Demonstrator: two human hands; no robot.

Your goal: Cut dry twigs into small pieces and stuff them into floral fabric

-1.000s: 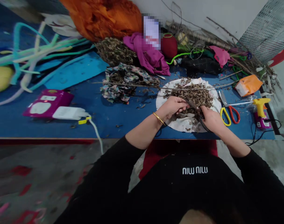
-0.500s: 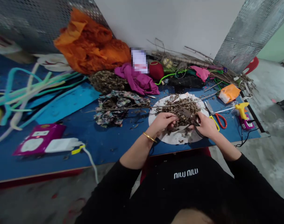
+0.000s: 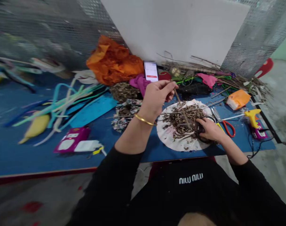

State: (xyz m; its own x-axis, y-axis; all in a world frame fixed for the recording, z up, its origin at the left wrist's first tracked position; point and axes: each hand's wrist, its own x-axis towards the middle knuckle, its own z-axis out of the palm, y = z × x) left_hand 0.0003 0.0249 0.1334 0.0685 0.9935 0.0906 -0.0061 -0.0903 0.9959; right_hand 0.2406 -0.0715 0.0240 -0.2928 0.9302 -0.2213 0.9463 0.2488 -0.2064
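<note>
My left hand (image 3: pixel 158 95) is raised above the left side of the white round cloth (image 3: pixel 166 137), its fingers pinching the upper end of a thin brown twig (image 3: pixel 180 99). The twig slants down to the right toward the dry leaf bits (image 3: pixel 173 117) heaped on the cloth. On the cloth's right side, my right hand (image 3: pixel 210 129) is closed on the black handles of a pair of scissors (image 3: pixel 194 125), whose blades point left over the leaf bits. A long thin stick lies across the heap.
Orange-handled scissors (image 3: pixel 228 128), a yellow glue gun (image 3: pixel 253 115) and an orange packet (image 3: pixel 238 99) lie at the right. Behind are a phone (image 3: pixel 151 71), orange paper (image 3: pixel 112 61) and sticks. Foam strips, a blue sheet (image 3: pixel 93 110) and a purple packet (image 3: pixel 73 139) lie left.
My left hand has risen away from the leaf heap and now shows a twig in its fingers. My right hand stays by the heap with the scissors. The camera view has shifted left.
</note>
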